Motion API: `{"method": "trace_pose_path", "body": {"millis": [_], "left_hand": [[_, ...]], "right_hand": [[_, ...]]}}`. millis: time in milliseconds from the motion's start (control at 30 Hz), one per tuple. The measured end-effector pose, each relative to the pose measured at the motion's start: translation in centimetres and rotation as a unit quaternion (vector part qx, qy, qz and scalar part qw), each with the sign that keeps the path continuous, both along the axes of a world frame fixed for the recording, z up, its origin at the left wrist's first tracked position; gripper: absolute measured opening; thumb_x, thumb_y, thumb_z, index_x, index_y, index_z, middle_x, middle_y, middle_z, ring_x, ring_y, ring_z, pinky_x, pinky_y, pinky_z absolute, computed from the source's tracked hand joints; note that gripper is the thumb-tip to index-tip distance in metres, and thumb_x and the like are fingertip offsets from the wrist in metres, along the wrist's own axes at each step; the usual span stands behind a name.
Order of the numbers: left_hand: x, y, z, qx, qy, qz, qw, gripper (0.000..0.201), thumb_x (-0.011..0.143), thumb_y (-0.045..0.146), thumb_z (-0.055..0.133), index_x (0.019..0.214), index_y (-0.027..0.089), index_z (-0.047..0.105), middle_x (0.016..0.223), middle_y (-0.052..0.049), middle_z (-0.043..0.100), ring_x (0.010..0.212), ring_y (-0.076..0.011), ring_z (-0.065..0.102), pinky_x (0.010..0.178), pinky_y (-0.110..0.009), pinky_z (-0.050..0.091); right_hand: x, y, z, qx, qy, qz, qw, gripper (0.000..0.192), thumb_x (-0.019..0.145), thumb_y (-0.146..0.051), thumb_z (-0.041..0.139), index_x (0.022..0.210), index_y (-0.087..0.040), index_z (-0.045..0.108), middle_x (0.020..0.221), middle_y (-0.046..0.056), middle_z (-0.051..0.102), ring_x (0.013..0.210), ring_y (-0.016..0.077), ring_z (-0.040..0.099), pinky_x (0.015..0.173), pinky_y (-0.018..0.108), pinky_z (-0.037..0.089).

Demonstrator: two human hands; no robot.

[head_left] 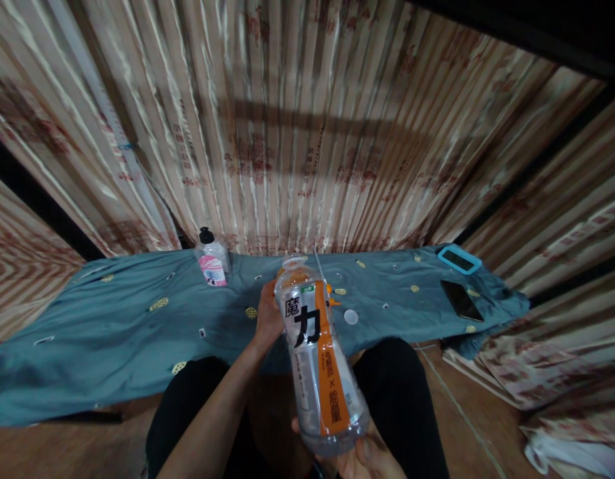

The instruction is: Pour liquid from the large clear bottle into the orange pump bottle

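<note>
A large clear plastic drink bottle [317,359] with a silver and orange label is held in front of me, its mouth tilted away toward the table and its base toward me. No cap shows on its neck. Fingers of my left hand [270,316] wrap the bottle's upper side from the left, partly hidden behind it. Cupped around the base, my right hand [364,458] grips from below at the bottom of the view. Just behind the bottle's right side lies a small orange item [333,303], mostly covered. Close by on the cloth is a round whitish disc [351,317].
A blue-green patterned cloth [137,339] covers the low table. On it stand a clear bottle with a black top [212,263] at left, and a blue-framed device [459,259] and dark phone [461,301] at right. Pleated curtains [307,133] hang behind.
</note>
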State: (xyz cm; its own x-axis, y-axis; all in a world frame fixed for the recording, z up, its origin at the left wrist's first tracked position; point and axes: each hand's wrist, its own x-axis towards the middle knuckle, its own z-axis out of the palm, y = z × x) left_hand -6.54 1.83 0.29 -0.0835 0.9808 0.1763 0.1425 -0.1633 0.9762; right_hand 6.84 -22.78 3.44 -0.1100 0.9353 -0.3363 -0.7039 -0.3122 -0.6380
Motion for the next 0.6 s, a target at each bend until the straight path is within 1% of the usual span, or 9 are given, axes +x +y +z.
{"method": "trace_pose_path", "body": {"millis": [67,100,167,233,333,433,500,533,600], "left_hand": [[0.1,0.1,-0.1,-0.010,0.005,0.004,1.000,0.022,0.080,0.034,0.083,0.098,0.023,0.077,0.111,-0.011,0.084,0.121,-0.0389,0.079,0.118,-0.057,0.062],[0.1,0.2,-0.2,-0.013,0.008,0.003,1.000,0.022,0.080,0.033,0.082,0.099,0.023,0.078,0.112,-0.011,0.084,0.122,-0.0391,0.079,0.119,-0.057,0.062],[0.2,0.3,-0.3,-0.011,0.009,0.003,1.000,0.023,0.081,0.032,0.082,0.102,0.023,0.079,0.115,-0.011,0.084,0.123,-0.0389,0.079,0.120,-0.057,0.061],[0.2,0.3,-0.4,-0.007,0.008,0.007,1.000,0.026,0.081,0.032,0.082,0.104,0.023,0.079,0.117,-0.011,0.085,0.122,-0.0376,0.079,0.119,-0.055,0.062],[0.1,0.4,-0.6,0.004,0.018,0.000,1.000,0.023,0.081,0.033,0.082,0.101,0.022,0.078,0.114,-0.010,0.085,0.118,-0.0355,0.079,0.116,-0.052,0.064],[0.0,0.5,-0.8,0.014,0.029,-0.001,0.999,0.022,0.081,0.032,0.084,0.100,0.022,0.076,0.112,-0.010,0.084,0.116,-0.0350,0.079,0.112,-0.052,0.066],[-0.1,0.6,-1.0,0.021,0.033,0.000,0.999,0.025,0.078,0.031,0.085,0.099,0.022,0.075,0.112,-0.010,0.084,0.116,-0.0358,0.079,0.112,-0.053,0.066],[-0.2,0.7,-1.0,0.027,0.036,-0.003,0.999,0.025,0.078,0.030,0.086,0.098,0.022,0.074,0.112,-0.010,0.083,0.117,-0.0364,0.079,0.113,-0.053,0.065],[-0.3,0.9,-1.3,0.041,0.043,-0.015,0.998,0.023,0.078,0.028,0.085,0.097,0.022,0.074,0.113,-0.011,0.083,0.120,-0.0376,0.078,0.116,-0.055,0.063]], "right_hand": [[0.0,-0.1,-0.2,0.002,0.003,-0.007,1.000,0.066,0.056,-0.054,0.119,0.106,-0.025,0.088,0.108,0.005,0.098,0.108,0.0271,0.094,0.087,0.029,0.072],[0.0,-0.1,-0.2,0.005,0.004,-0.010,1.000,0.066,0.057,-0.054,0.118,0.108,-0.025,0.088,0.108,0.005,0.098,0.107,0.0253,0.094,0.084,0.025,0.071],[-0.1,0.0,-0.1,0.006,0.008,-0.017,1.000,0.066,0.057,-0.052,0.119,0.109,-0.025,0.088,0.112,0.005,0.098,0.107,0.0250,0.095,0.084,0.024,0.070],[-0.3,0.0,0.2,0.004,0.015,-0.025,1.000,0.063,0.056,-0.050,0.119,0.106,-0.027,0.089,0.116,0.005,0.098,0.109,0.0267,0.095,0.091,0.026,0.071],[-0.4,0.0,0.5,0.008,0.020,-0.031,0.999,0.061,0.056,-0.050,0.119,0.105,-0.028,0.090,0.120,0.005,0.097,0.110,0.0272,0.094,0.103,0.030,0.070],[-0.3,-0.1,0.3,0.007,0.004,-0.030,1.000,0.062,0.058,-0.054,0.118,0.108,-0.029,0.091,0.117,0.003,0.098,0.107,0.0256,0.095,0.100,0.028,0.071],[-0.3,-0.2,0.0,0.005,-0.008,-0.032,0.999,0.064,0.057,-0.057,0.117,0.108,-0.029,0.091,0.110,0.003,0.099,0.105,0.0256,0.095,0.099,0.028,0.072],[-0.3,-0.2,-0.1,0.007,-0.011,-0.035,0.999,0.063,0.057,-0.058,0.117,0.106,-0.029,0.091,0.106,0.003,0.099,0.105,0.0269,0.095,0.101,0.031,0.072],[-0.3,-0.1,-0.3,0.019,-0.010,-0.039,0.999,0.060,0.058,-0.057,0.117,0.103,-0.028,0.090,0.101,0.004,0.098,0.108,0.0320,0.094,0.108,0.041,0.072]]}}
